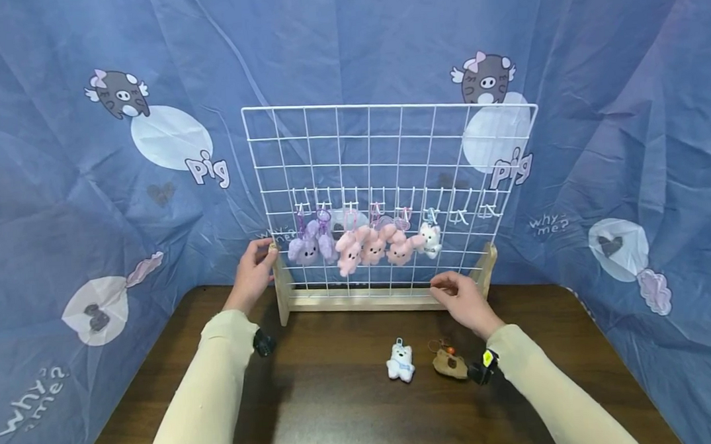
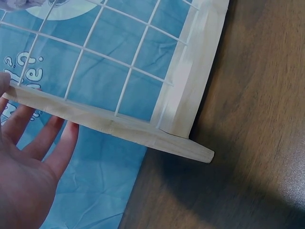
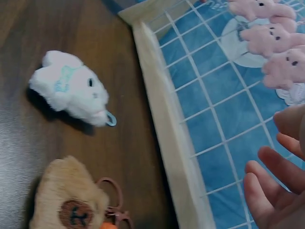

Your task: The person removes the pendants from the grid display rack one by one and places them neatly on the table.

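A white wire grid rack [image 1: 359,300] on a wooden base stands at the table's back. Purple plush charms [image 1: 306,248], pink ones [image 1: 373,245] and a white one [image 1: 430,240] hang from its hooks. My left hand [image 1: 253,273] holds the left wooden post [image 2: 109,122], thumb on one side and fingers on the other. In front of the grid's lower right part is my right hand [image 1: 463,302], fingers loosely bent and holding nothing. A white plush charm [image 1: 400,361] and a brown one [image 1: 450,363] lie on the table before the rack.
The dark wooden table [image 1: 340,408] reaches back to a blue printed cloth [image 1: 383,42] that hangs behind and at both sides. Two hooks [image 1: 459,215] at the right of the row bear no charm. The right wooden post [image 1: 485,269] stands just behind my right hand.
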Motion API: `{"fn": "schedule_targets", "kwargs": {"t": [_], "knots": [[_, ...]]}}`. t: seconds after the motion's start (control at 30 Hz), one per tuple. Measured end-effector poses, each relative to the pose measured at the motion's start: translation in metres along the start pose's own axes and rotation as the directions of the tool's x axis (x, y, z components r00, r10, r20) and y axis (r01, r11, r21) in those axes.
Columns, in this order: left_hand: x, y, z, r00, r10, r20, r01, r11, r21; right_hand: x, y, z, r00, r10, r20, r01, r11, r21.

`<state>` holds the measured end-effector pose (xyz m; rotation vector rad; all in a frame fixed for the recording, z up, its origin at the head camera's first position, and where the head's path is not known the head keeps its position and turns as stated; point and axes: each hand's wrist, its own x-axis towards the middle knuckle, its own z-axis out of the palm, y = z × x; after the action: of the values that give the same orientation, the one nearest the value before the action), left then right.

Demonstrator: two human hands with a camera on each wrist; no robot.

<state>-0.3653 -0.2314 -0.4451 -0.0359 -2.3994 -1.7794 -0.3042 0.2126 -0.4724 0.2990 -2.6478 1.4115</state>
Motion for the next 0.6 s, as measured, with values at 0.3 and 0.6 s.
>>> {"fn": "schedule_targets", "kwargs": {"t": [0.3,0.6], "knots": [[0.0,0.002,-0.001,1.0,-0.004,-0.001,0.004,1.0,0.007,0.006,-0.014,-0.021,0.998,0.012,-0.057,-0.008,0.997,0.071],[0.001,0.0,-0.001,1.0,-0.016,0.0,0.016,1.0,0.0,0.013,-0.028,-0.036,0.997,-0.001,-0.079,0.01,0.994,0.105]]}}
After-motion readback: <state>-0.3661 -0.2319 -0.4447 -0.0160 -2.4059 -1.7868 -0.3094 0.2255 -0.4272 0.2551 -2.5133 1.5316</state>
